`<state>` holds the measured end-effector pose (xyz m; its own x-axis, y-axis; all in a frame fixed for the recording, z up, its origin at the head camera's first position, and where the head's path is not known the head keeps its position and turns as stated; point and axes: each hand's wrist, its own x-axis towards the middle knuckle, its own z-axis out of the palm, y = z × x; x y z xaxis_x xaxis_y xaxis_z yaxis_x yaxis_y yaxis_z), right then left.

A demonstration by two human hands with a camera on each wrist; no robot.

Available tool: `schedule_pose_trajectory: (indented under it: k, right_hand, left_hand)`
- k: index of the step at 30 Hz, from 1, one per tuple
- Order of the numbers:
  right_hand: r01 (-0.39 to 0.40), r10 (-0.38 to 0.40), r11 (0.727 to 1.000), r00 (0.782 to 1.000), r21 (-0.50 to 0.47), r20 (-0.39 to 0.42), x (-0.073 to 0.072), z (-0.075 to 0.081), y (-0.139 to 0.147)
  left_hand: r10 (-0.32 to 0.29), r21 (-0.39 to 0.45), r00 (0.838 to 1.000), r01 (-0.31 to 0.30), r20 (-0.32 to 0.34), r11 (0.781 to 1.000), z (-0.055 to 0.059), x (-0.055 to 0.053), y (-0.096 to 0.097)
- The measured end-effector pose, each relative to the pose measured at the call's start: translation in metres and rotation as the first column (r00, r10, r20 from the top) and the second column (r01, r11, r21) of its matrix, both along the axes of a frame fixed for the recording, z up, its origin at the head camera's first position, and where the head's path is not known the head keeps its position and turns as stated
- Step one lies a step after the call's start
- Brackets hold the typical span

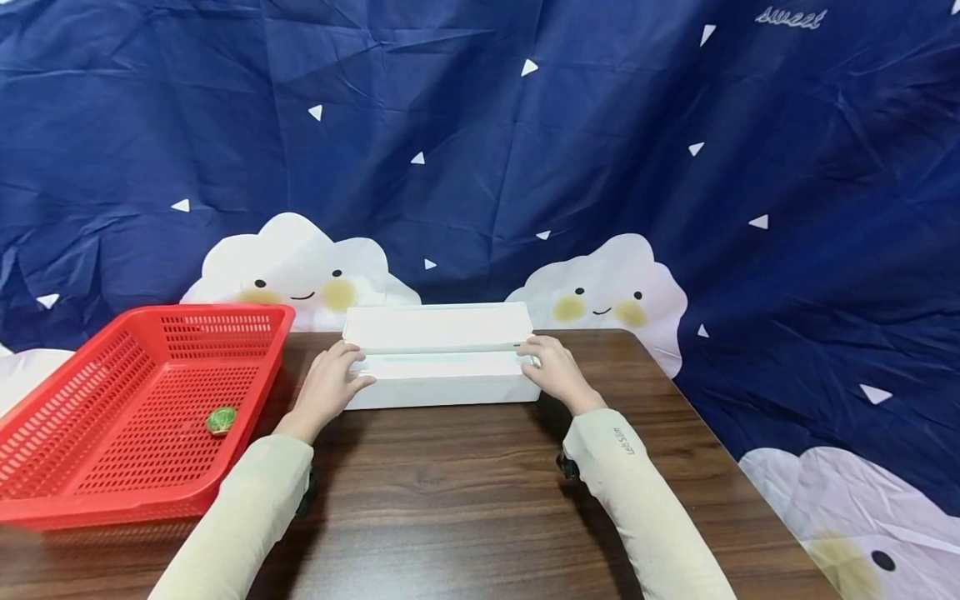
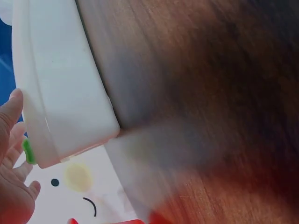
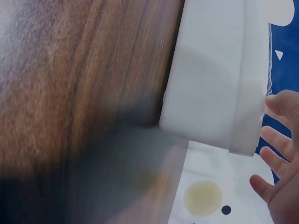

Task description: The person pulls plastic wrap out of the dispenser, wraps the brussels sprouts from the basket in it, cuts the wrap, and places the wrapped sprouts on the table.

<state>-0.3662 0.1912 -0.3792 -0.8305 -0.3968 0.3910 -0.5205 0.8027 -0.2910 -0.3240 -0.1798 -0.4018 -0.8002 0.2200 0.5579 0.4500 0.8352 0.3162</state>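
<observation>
The white box (image 1: 442, 392) sits at twelve o'clock on the counter (image 1: 431, 492), its top probably being adjusted, left hand (image 1: 328, 385) at its nine o'clock end, right hand (image 1: 557, 369) at three, both loosely spread without evident grip, next likely needing matched motion.

Place: staged tabletop set | blue cloud-print cloth backdrop (image 1: 600, 125) | brown wood-grain table (image 1: 450, 500)

Smooth plastic box (image 1: 442, 392), glossy wood tbl (image 1: 450, 500), cloth bkdrp (image 1: 600, 125)

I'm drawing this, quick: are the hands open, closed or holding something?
Left hand: open, at the left end of the white box.
Right hand: open, at its right end.
</observation>
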Motion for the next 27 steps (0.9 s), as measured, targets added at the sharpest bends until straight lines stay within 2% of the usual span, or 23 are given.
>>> schedule_pose_trajectory:
  k: [10,20,24,27]
  right_hand:
    - [0.005,-0.008,1.000,0.996,-0.024,-0.085,-0.003,-0.001,-0.003]
    - [0.035,-0.037,0.999,0.996,-0.025,-0.080,-0.004,-0.004,-0.004]
    - [0.050,-0.052,0.998,0.996,-0.026,-0.067,-0.005,-0.005,-0.004]
    - [0.050,-0.052,0.998,0.997,-0.035,-0.057,-0.005,-0.005,-0.004]
  left_hand:
    - [0.003,0.052,0.999,-0.005,0.038,0.999,-0.002,0.003,-0.010]
    - [-0.009,0.059,0.993,0.002,0.114,0.998,0.001,0.002,-0.015]
    - [0.023,0.040,0.991,-0.029,0.131,0.999,0.004,0.001,-0.015]
    - [0.065,0.005,0.991,-0.066,0.119,0.998,0.007,0.001,-0.012]
